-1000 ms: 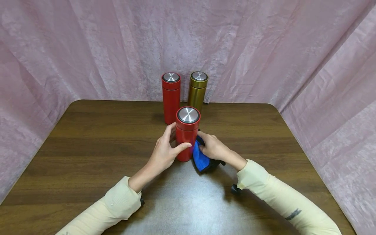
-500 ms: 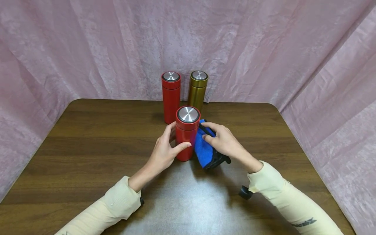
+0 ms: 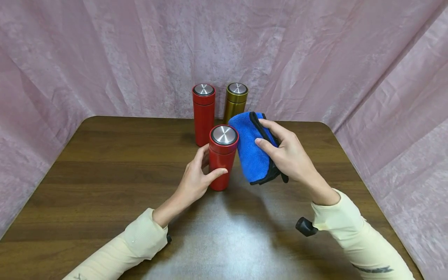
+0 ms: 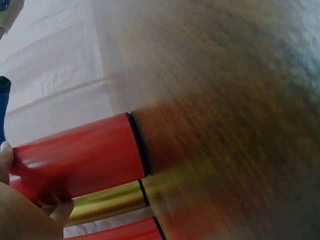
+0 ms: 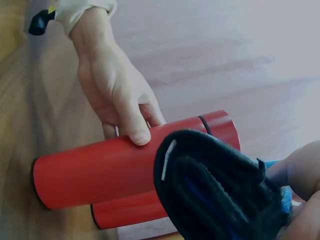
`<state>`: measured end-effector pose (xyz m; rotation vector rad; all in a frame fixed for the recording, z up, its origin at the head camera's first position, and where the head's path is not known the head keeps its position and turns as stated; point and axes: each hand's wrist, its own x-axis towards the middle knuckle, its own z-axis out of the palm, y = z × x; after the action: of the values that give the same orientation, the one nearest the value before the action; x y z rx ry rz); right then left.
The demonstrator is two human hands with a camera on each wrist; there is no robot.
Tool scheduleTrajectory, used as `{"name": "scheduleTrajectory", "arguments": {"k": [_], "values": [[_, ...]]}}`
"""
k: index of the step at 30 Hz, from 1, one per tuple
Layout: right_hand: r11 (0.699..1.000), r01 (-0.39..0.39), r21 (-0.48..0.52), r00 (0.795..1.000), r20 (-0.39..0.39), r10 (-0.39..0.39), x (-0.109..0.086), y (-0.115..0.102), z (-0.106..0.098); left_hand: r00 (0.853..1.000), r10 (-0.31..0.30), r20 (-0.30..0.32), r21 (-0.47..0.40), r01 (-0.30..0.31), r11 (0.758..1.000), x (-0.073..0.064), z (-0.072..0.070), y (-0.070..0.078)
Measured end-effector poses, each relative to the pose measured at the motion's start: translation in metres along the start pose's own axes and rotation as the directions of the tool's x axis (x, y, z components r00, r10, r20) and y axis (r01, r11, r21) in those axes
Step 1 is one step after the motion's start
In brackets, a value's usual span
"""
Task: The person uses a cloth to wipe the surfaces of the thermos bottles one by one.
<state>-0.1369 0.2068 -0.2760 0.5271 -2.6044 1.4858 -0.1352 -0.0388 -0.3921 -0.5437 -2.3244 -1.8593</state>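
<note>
A red thermos bottle (image 3: 220, 165) with a silver disc on its lid stands upright near the middle of the table. My left hand (image 3: 197, 175) grips its body from the left, thumb across the front. To its right, my right hand (image 3: 288, 151) pinches a folded blue cloth (image 3: 250, 147) with black edging, raised above the tabletop. The cloth's left edge comes right up to the bottle's lid. In the right wrist view, the folded dark edge of the cloth (image 5: 210, 185) overlaps the red bottle (image 5: 100, 170).
Behind stand a second red thermos bottle (image 3: 204, 120) and a gold one (image 3: 236, 103), its lower part hidden by the cloth. The wooden table (image 3: 105, 175) has a pink curtain (image 3: 140, 58) behind and at its sides.
My right hand has lifted the blue cloth from low beside the red bottle up to the height of its lid, moving somewhat right. My left hand and the bottle have stayed in place.
</note>
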Motion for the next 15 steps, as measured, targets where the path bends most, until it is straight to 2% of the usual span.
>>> {"name": "scheduleTrajectory", "arguments": {"k": [5, 15], "values": [[0.997, 0.071, -0.023, 0.995, -0.071, -0.073, -0.003, 0.0, 0.003, 1.0, 0.006, -0.001, -0.005, -0.006, 1.0, 0.001, 0.0, -0.001], [0.995, 0.093, -0.032, 0.994, -0.049, -0.095, -0.003, 0.014, 0.017, 1.0, -0.005, -0.003, -0.004, 0.005, 1.0, -0.001, 0.001, 0.004]]}}
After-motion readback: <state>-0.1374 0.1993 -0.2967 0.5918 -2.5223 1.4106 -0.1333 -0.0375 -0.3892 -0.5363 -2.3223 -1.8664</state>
